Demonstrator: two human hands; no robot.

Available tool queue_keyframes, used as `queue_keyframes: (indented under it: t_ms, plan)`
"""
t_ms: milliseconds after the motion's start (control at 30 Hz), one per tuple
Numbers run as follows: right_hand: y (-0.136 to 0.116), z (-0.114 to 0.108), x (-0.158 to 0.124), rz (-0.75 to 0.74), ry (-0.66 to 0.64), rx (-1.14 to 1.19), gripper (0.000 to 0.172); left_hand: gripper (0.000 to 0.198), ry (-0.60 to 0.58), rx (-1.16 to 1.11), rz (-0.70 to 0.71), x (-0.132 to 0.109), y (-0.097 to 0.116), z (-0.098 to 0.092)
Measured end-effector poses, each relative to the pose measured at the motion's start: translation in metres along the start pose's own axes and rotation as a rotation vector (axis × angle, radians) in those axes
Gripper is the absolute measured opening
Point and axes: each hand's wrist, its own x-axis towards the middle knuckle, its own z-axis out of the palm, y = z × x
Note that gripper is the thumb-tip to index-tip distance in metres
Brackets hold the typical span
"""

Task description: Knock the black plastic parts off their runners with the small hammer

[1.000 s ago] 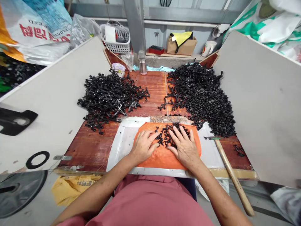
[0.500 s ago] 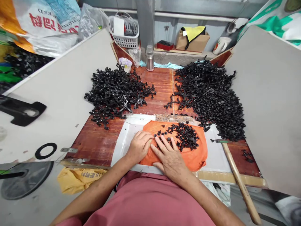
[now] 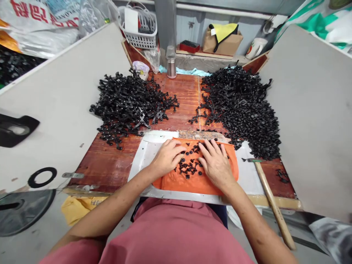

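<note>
An orange cloth (image 3: 176,185) lies over a white tray in front of me, with small black plug-like parts (image 3: 189,167) scattered on it. My left hand (image 3: 167,157) rests at the cloth's left side, fingers bent loosely and apart, tips beside a few parts. My right hand (image 3: 216,161) lies over the cloth's right half with its fingers spread. Some parts lie under or beyond its fingertips, partly hidden. Neither hand visibly holds anything.
Heaps of black branched parts stand left (image 3: 129,102) and right (image 3: 242,110), the right one with many loose pieces. A wooden-handled hammer (image 3: 273,201) leans over the front edge at right. A steel flask (image 3: 171,66) stands at the back; grey panels (image 3: 310,121) flank the table.
My right hand has moved right and forward across the cloth, and my left hand slightly forward. The black parts now lie more in the cloth's middle. The view has shifted a little.
</note>
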Motion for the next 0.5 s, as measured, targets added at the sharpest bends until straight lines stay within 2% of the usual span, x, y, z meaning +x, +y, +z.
queue_keyframes:
  t_ms: [100, 200, 267, 333, 433, 500]
  plan:
    - [-0.01, 0.01, 0.008, -0.066, -0.054, -0.01, 0.053, 0.023, -0.1, 0.146, -0.012, 0.014, 0.0, 0.002]
    - [-0.021, 0.011, 0.016, -0.058, -0.011, 0.035, 0.047, 0.022, -0.029, 0.238, -0.119, 0.013, -0.003, 0.0]
    - [-0.023, 0.005, 0.018, -0.023, 0.08, 0.092, 0.041, 0.021, 0.026, 0.176, -0.158, 0.005, -0.003, -0.005]
    - [-0.024, -0.005, 0.014, -0.036, 0.155, 0.179, 0.032, 0.017, 0.017, 0.039, -0.159, -0.004, -0.001, -0.008]
    - [-0.028, -0.015, 0.001, -0.13, 0.102, 0.294, 0.016, 0.01, -0.061, -0.105, -0.13, -0.017, 0.005, -0.008]
    - [-0.033, -0.016, -0.007, -0.12, 0.035, 0.281, 0.011, 0.009, -0.081, -0.082, -0.113, -0.022, 0.01, -0.003]
